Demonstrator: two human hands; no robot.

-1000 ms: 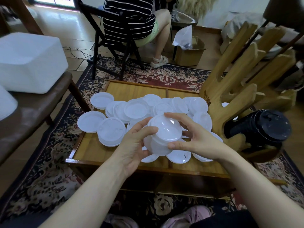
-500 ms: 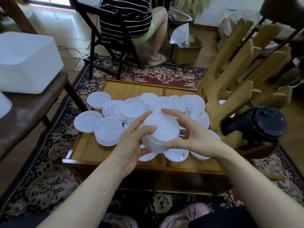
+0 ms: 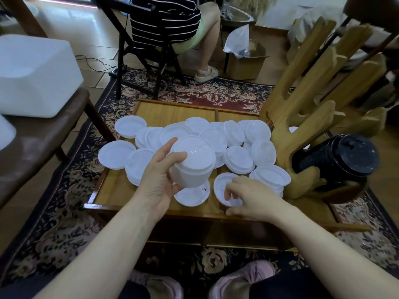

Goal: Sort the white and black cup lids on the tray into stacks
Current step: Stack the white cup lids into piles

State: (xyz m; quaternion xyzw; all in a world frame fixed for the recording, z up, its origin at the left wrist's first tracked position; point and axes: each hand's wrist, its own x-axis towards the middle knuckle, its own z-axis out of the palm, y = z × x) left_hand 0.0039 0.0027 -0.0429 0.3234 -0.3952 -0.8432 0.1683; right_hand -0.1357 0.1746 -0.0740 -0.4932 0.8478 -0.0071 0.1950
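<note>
The left hand (image 3: pixel 159 184) is gripping the white stack (image 3: pixel 191 165) over the tray (image 3: pixel 116 187). Just to its right, the right hand (image 3: pixel 250 197) is pinching a loose lid (image 3: pixel 223 182) by the near rim. Best be tilting that rim up first, then seating the lid squarely.

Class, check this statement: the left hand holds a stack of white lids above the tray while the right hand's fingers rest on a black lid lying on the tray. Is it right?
No. The lid under the right hand is white, not black, as the head view shows. The left hand does hold the stack of white lids above the tray.
</note>
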